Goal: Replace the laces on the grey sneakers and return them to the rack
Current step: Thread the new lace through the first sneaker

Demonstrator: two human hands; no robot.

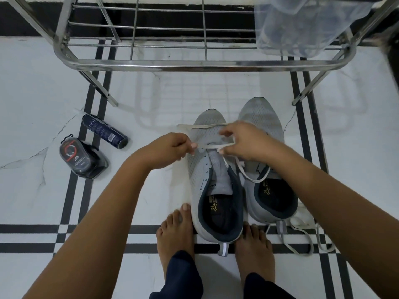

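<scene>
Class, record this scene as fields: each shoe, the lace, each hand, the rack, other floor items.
Left shoe: grey mesh sneaker between the bare feet, on the tiled floor
Right shoe: matching grey sneaker beside it
Lace: white flat lace over the left shoe's front eyelets
Left hand: pinches the lace
Right hand: pinches the lace too
Rack: steel wire rack beyond the toes
Floor items: dark blue spray can, black polish pack, loose pale laces

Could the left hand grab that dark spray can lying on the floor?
Probably yes. The spray can lies on the floor out to the side of the left hand, with nothing between them. But that hand is pinching the lace, so it must let go first.
</scene>
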